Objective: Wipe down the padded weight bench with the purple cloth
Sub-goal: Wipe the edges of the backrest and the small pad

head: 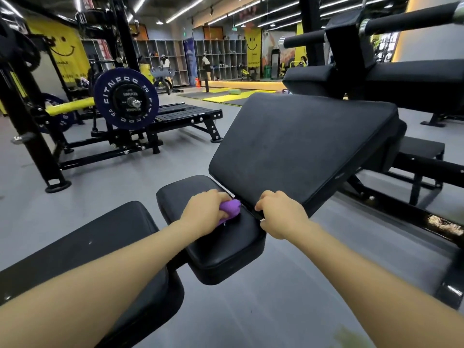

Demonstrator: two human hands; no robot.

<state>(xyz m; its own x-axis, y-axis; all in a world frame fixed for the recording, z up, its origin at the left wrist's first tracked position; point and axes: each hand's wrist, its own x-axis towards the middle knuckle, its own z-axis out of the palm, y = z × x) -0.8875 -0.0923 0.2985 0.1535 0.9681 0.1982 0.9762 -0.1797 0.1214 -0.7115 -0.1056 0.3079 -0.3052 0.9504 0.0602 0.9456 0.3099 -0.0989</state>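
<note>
The big inclined black padded backrest (301, 149) of the weight bench rises away from you; its matte face is the largest area you have to cover, so plan long overlapping strokes up it once the lower pads are done. Below it sits the smaller black padded seat cushion (221, 244), separated from the backrest by a narrow seam where sweat and dust likely collect. That seam looks like the step in hand, so run the cloth along its length rather than across it, and press into the gap.

Your left hand (203, 212) has its fingers curled round the bunched purple cloth (229, 209), which rests on the far end of the seat cushion, right against the seam. Open the bundle a little so more fabric meets the pad.

Your right hand (281, 214) curls its fingers over the lower edge of the backrest, gripping it beside the seam. Keep that brace firm while you wipe.
</note>
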